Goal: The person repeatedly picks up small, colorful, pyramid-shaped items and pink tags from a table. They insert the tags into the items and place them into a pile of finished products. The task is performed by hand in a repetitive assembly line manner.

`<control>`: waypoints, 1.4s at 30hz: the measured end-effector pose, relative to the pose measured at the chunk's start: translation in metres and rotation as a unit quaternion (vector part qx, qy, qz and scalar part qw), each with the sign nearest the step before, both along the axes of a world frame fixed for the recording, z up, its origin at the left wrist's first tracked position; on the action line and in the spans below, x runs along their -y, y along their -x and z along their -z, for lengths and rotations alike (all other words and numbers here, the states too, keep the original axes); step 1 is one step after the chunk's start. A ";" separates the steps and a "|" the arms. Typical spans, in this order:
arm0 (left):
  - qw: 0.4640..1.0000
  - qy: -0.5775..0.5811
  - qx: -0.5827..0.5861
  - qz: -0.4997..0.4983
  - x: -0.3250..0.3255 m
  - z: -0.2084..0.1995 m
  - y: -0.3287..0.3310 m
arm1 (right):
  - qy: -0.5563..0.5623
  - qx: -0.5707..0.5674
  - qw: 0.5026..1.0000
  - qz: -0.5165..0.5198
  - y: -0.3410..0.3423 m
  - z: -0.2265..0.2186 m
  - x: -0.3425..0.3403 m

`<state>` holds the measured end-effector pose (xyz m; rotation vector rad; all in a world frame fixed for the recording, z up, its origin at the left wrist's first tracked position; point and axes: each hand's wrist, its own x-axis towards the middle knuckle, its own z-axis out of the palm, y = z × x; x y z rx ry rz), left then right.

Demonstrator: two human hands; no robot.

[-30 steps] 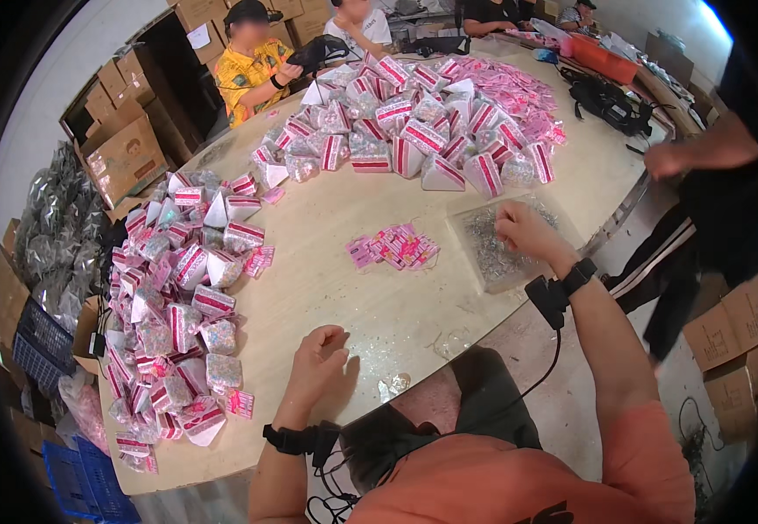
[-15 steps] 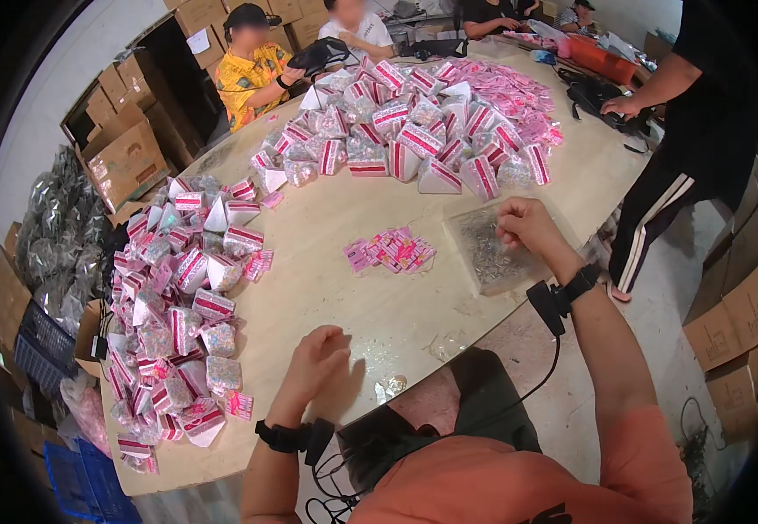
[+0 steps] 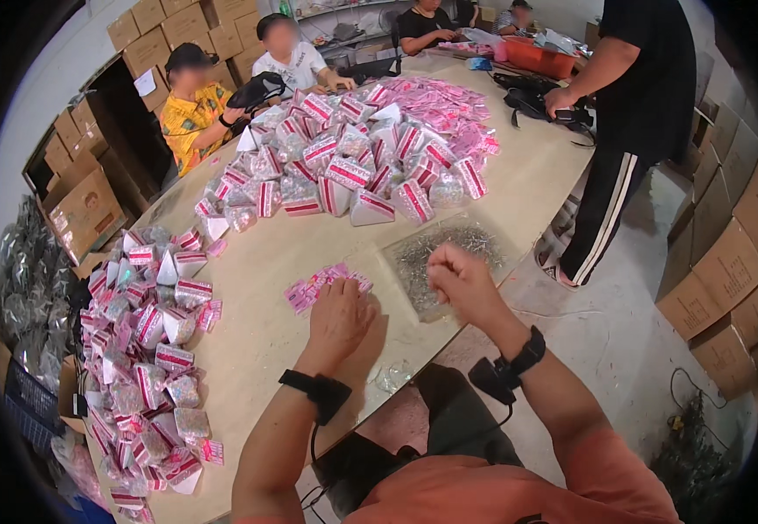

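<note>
My left hand [image 3: 340, 316] rests with fingers stretched over a small heap of pink cards [image 3: 307, 292]. Its fingertips touch the cards and hide part of them. To its right, my right hand [image 3: 461, 278] is above a shallow clear tray [image 3: 396, 278] that holds many thin metal pins [image 3: 422, 253]. The fingers of that hand are curled together in a pinch; whatever is between them is too small to make out.
Clear wedge-shaped packs with pink-striped bands form a far pile [image 3: 344, 170] and a left pile [image 3: 147, 349]. More pink cards [image 3: 449, 109] lie behind the far pile. Co-workers sit across the table; one person in black [image 3: 649, 96] stands at the right. Cartons [image 3: 728, 271] stack beyond.
My left hand has moved forward from the table's near edge onto the pink cards. My right hand stays over the tray with its fingers pinched. The whole view has shifted.
</note>
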<state>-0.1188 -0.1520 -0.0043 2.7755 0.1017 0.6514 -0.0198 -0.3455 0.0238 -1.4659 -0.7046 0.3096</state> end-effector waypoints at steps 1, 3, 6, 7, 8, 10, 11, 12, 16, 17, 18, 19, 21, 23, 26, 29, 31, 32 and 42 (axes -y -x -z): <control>1.000 -0.018 0.007 -0.006 -0.001 0.007 -0.005 | 0.002 -0.007 1.000 -0.002 0.004 0.001 0.002; 0.999 -0.038 0.024 -0.029 -0.002 0.020 -0.014 | -0.007 -0.030 0.999 -0.030 0.010 0.001 0.009; 0.997 -0.010 0.018 -0.073 0.003 0.016 -0.020 | -0.010 -0.065 0.997 -0.047 0.016 0.000 0.018; 0.996 0.024 -0.010 -0.080 0.004 0.008 -0.018 | -0.015 -0.075 0.996 -0.042 0.017 -0.001 0.019; 0.994 0.056 -0.037 -0.089 0.004 0.000 -0.016 | -0.020 -0.083 0.996 -0.039 0.019 -0.002 0.020; 0.990 0.116 -0.022 -0.081 -0.015 0.008 -0.017 | -0.041 -0.087 0.995 -0.025 0.021 -0.001 0.019; 0.986 0.147 -0.014 -0.076 -0.021 0.006 -0.017 | -0.051 -0.089 0.995 -0.018 0.022 0.000 0.019; 0.980 0.180 -0.003 -0.085 -0.026 0.002 -0.015 | -0.051 -0.097 0.994 -0.021 0.023 0.001 0.019; 0.910 0.403 0.079 -0.057 -0.055 -0.013 -0.008 | -0.046 -0.119 0.991 -0.032 0.031 0.001 0.016; 0.872 0.477 0.106 -0.032 -0.057 -0.020 -0.008 | -0.045 -0.121 0.991 -0.032 0.032 0.000 0.015; 0.851 0.511 0.117 -0.042 -0.058 -0.026 -0.006 | -0.049 -0.128 0.990 -0.034 0.034 0.001 0.015; 0.828 0.543 0.128 -0.051 -0.058 -0.035 0.000 | -0.054 -0.136 0.989 -0.037 0.035 0.002 0.014; 0.803 0.576 0.138 -0.066 -0.054 -0.055 0.014 | -0.049 -0.143 0.987 -0.047 0.037 0.002 0.012; 0.776 0.609 0.156 -0.050 -0.051 -0.061 0.031 | -0.030 -0.146 0.987 -0.065 0.043 0.000 0.006; 0.728 0.664 0.168 -0.023 -0.047 -0.053 0.054 | -0.017 -0.161 0.984 -0.076 0.054 -0.006 0.000; 0.666 0.730 0.149 0.038 -0.029 -0.041 0.071 | -0.065 -0.130 0.982 -0.121 0.063 -0.005 -0.011; 0.643 0.752 0.141 0.040 -0.021 -0.032 0.080 | -0.065 -0.123 0.979 -0.146 0.072 -0.011 -0.018; 0.631 0.763 0.138 0.031 -0.016 -0.029 0.084 | -0.065 -0.124 0.979 -0.150 0.076 -0.013 -0.021; 0.678 0.716 0.163 0.015 0.024 -0.029 0.105 | -0.075 -0.055 0.992 -0.081 0.111 -0.004 -0.057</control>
